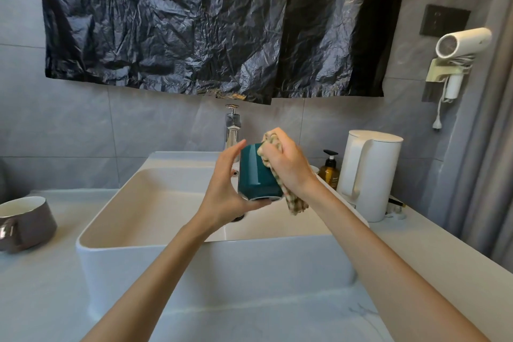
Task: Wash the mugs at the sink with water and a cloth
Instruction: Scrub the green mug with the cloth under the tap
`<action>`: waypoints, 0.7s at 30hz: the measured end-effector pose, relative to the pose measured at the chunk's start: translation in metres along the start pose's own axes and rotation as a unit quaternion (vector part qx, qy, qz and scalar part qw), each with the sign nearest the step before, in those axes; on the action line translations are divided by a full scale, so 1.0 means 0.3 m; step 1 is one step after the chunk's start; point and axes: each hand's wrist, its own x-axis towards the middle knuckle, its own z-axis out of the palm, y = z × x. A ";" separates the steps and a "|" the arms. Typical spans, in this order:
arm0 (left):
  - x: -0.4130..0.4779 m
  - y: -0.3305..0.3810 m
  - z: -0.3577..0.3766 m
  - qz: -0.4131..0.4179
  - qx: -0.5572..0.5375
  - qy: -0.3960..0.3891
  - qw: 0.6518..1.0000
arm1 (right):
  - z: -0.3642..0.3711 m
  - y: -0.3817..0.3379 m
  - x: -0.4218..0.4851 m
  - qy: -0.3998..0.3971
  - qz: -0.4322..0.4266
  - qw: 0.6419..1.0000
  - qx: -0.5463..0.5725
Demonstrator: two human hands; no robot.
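From the head cam, the teal mug [256,172] was held up over the sink [138,244], gripped round its base by the left hand [224,189], while the checked cloth [295,201] was kept bunched in the curled fingers of the right hand [288,166] and pressed against its side.
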 end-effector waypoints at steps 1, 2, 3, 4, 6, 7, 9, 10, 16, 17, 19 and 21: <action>-0.002 0.000 0.004 0.016 0.018 -0.003 1.000 | 0.006 0.003 -0.001 0.001 -0.010 0.999 -0.042; -0.004 0.002 0.007 0.024 0.030 -0.007 0.999 | 0.014 0.010 -0.003 0.004 -0.020 0.996 -0.082; -0.005 0.006 0.009 0.031 0.044 -0.008 0.999 | 0.023 0.018 -0.005 0.010 -0.030 0.993 -0.114; -0.006 0.008 0.010 0.036 0.058 -0.008 0.998 | 0.033 0.025 -0.008 0.017 -0.040 0.990 -0.137; -0.009 0.008 0.009 0.039 0.079 -0.001 0.996 | 0.047 0.036 -0.013 0.031 -0.058 0.987 -0.147; -0.008 0.004 0.006 0.036 0.084 0.006 0.996 | 0.052 0.039 -0.016 0.037 -0.069 0.987 -0.140; -0.007 -0.007 0.001 0.031 0.092 0.026 0.995 | 0.058 0.040 -0.035 0.045 -0.095 0.986 -0.133; -0.007 -0.012 -0.001 0.027 0.094 0.038 0.994 | 0.061 0.042 -0.050 0.047 -0.116 0.981 -0.145; -0.003 0.003 0.012 0.020 0.115 0.040 0.992 | 0.126 0.039 -0.077 0.040 -0.240 0.910 -0.334; -0.001 0.004 0.013 0.020 0.120 0.043 0.992 | 0.124 0.030 -0.062 0.044 -0.231 0.916 -0.326; 0.001 -0.002 0.007 0.022 0.120 0.062 0.991 | 0.104 0.007 -0.027 0.031 -0.201 0.937 -0.286; -0.001 -0.004 -0.002 0.032 0.114 0.072 0.990 | 0.076 0.001 0.002 -0.002 -0.165 0.961 -0.221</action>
